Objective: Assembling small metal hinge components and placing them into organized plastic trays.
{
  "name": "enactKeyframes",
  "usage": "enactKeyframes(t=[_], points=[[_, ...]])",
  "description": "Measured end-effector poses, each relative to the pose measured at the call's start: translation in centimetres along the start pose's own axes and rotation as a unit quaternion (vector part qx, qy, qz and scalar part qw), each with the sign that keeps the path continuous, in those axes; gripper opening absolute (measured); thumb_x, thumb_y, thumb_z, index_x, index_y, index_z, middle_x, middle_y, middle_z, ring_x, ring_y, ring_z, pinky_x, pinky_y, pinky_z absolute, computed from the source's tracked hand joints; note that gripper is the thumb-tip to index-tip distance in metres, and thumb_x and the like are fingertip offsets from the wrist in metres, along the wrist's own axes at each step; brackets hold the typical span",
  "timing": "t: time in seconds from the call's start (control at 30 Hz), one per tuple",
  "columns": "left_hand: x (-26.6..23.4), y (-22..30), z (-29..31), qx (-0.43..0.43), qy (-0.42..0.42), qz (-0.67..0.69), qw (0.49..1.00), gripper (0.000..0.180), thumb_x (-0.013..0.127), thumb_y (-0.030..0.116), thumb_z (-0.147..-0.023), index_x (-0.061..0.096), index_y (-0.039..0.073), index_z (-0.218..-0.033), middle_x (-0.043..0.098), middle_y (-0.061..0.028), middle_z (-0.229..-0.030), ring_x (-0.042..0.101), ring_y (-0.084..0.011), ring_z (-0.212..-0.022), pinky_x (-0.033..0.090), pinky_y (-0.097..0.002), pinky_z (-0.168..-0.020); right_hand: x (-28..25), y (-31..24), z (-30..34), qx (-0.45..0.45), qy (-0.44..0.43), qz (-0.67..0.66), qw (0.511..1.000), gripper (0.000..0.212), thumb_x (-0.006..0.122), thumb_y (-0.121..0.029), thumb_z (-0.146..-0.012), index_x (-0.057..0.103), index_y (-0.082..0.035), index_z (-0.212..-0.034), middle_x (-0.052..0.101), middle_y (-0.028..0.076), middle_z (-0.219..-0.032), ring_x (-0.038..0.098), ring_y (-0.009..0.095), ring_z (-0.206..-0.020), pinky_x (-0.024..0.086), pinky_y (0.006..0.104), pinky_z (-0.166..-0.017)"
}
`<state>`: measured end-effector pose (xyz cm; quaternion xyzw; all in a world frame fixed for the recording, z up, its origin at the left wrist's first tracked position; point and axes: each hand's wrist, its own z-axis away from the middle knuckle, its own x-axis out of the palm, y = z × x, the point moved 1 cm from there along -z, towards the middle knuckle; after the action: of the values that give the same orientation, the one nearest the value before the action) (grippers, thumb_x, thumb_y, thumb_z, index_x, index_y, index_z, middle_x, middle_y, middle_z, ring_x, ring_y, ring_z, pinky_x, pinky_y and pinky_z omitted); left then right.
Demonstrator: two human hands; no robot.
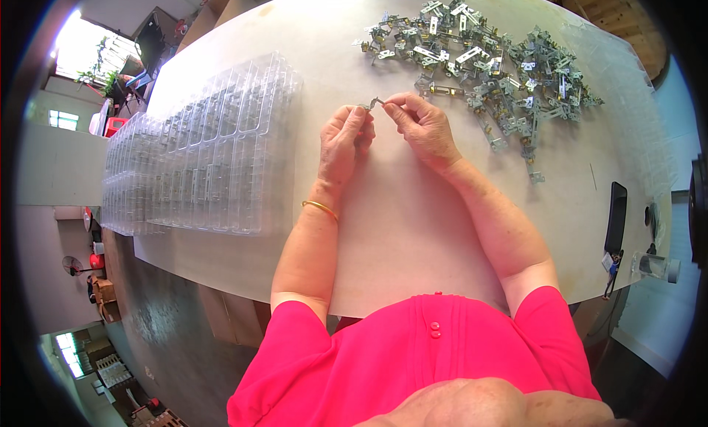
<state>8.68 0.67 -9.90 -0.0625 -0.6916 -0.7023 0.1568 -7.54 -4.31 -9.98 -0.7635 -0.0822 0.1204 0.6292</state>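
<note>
My left hand (342,144) and my right hand (423,130) meet over the middle of the pale table. Between their fingertips is a small metal part (375,102), dark grey and bent; its exact kind is too small to make out. The left thumb and fingers pinch one end, and the right thumb and forefinger pinch the other. Just beyond my right hand lies a loose heap of small metal brackets (472,56), silver with some brass-coloured pieces. To the left of my left hand stand clear plastic trays (274,125) with metal parts in their slots.
A black phone (616,217) lies near the table's right edge, with a thin dark rod (592,176) beside it. Keys (611,268) and a clear bottle (655,267) are at the lower right corner. More clear plastic trays (619,66) line the far right side.
</note>
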Motion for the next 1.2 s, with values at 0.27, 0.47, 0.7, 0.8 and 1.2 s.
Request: enactKeyframes(t=[0.27, 0.47, 0.7, 0.8, 1.2], points=[[0.5, 0.6, 0.4, 0.032, 0.015, -0.084, 0.996, 0.025, 0.056, 0.027, -0.102, 0.063, 0.007, -0.089, 0.059, 0.0008, -0.071, 0.047, -0.0041, -0.057, 0.037, -0.0182, -0.051, -0.1, 0.0, 0.0, -0.006, -0.008, 0.015, 1.0, 0.012, 0.063, -0.015, -0.097, 0.068, -0.008, -0.105, 0.062, -0.001, -0.072, 0.052, 0.004, -0.063, 0.044, 0.0226, -0.056], [1.0, 0.0, 0.6, 0.086, -0.015, -0.212, 0.973, 0.018, 0.06, 0.021, -0.1, 0.063, 0.005, -0.092, 0.059, 0.0025, -0.073, 0.047, -0.0026, -0.061, 0.038, -0.0183, -0.054, -0.2, -0.9, 0.0, 0.046, -0.046, -0.089, 0.994, 0.018, 0.052, -0.007, -0.098, 0.065, -0.005, -0.111, 0.066, 0.005, -0.087, 0.062, 0.009, -0.074, 0.053, 0.0241, -0.068], [1.2, -0.3, 0.5, 0.161, -0.02, -0.298, 0.941, 0.013, 0.064, 0.015, -0.097, 0.064, 0.003, -0.092, 0.061, 0.0023, -0.073, 0.052, -0.0057, -0.065, 0.045, -0.0221, -0.059, -1.2, -0.7, -0.5, 0.094, -0.128, -0.163, 0.974, 0.024, 0.051, -0.005, -0.093, 0.064, -0.002, -0.113, 0.066, 0.004, -0.09, 0.061, 0.009, -0.081, 0.051, 0.0245, -0.076], [1.0, -0.6, 0.5, 0.194, -0.022, -0.355, 0.914, 0.011, 0.066, 0.013, -0.095, 0.063, 0.002, -0.092, 0.06, 0.0006, -0.071, 0.05, -0.0061, -0.063, 0.044, -0.0232, -0.058, -0.9, -0.5, -0.5, 0.069, -0.132, -0.126, 0.981, 0.022, 0.055, -0.007, -0.094, 0.065, -0.003, -0.113, 0.067, 0.003, -0.093, 0.06, 0.009, -0.084, 0.05, 0.0244, -0.078], [2.1, 0.2, 1.0, 0.248, 0.029, -0.412, 0.876, 0.013, 0.069, 0.011, -0.092, 0.061, 0.002, -0.089, 0.061, -0.0063, -0.071, 0.05, -0.0103, -0.059, 0.045, -0.0281, -0.054, -0.3, 0.3, -0.7, -0.001, -0.048, -0.182, 0.982, 0.011, 0.061, -0.011, -0.098, 0.068, -0.005, -0.105, 0.069, 0.001, -0.095, 0.06, 0.007, -0.088, 0.05, 0.0241, -0.079]])
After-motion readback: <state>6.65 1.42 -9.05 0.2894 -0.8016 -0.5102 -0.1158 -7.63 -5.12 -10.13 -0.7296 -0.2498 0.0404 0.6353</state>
